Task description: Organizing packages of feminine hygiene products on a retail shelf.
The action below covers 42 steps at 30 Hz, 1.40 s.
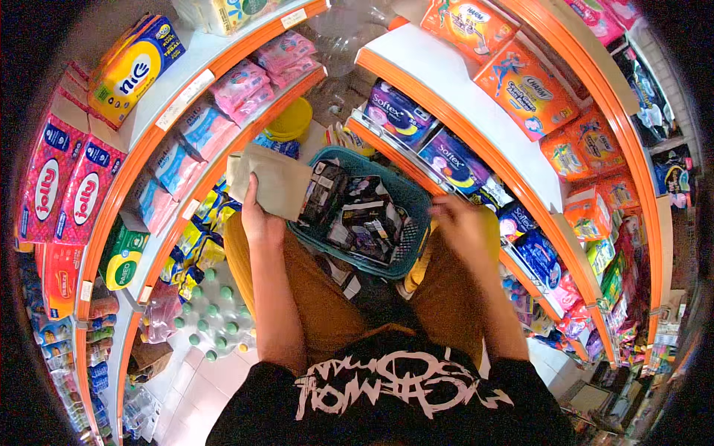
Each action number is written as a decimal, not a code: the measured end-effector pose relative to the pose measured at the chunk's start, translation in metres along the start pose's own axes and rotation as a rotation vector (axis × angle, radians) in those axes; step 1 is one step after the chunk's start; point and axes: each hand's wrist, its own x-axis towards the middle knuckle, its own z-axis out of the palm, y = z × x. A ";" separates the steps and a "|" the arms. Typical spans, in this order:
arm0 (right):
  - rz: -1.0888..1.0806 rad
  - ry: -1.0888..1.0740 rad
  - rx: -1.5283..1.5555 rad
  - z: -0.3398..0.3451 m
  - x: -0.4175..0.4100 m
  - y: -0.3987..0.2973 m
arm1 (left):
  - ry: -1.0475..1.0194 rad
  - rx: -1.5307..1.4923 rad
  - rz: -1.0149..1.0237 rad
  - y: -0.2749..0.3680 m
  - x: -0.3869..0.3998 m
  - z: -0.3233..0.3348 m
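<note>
My left hand (263, 220) grips a flat, pale beige piece (279, 181), with the thumb lying on top; whether it is card or folded cloth I cannot tell. Between my knees stands a teal plastic basket (415, 237) with small dark packets (371, 220) in it. The beige piece overlaps the basket's left rim. My right hand (460, 220) is motion-blurred beside the basket's right side, close to the lower orange shelf edge (399, 156). Its fingers look bent, and the blur hides whether anything is in them.
Shelves curve up on both sides. Softex packs (399, 114) and orange Charm packs (527, 89) fill the right; Mitu wipes (206, 128) and Jolly tissue packs (86, 189) the left. A yellow bucket (290, 120) stands ahead. Green-capped bottles (215, 318) stand on the floor at left.
</note>
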 end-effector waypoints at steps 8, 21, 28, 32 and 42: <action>0.306 -0.437 0.760 0.292 0.082 0.002 | 0.112 -0.026 0.052 0.018 0.004 -0.010; 0.085 -0.212 0.287 0.286 0.106 0.031 | 0.021 1.321 0.845 -0.001 0.052 -0.051; -0.137 -0.130 0.393 0.092 0.040 -0.025 | -0.885 1.803 0.778 -0.052 -0.028 0.052; -0.120 -0.240 0.339 0.040 -0.002 -0.005 | -0.948 1.363 0.485 -0.082 -0.025 0.047; 0.321 -0.018 1.140 -0.017 -0.078 0.052 | -0.667 0.153 -0.609 -0.175 -0.048 0.019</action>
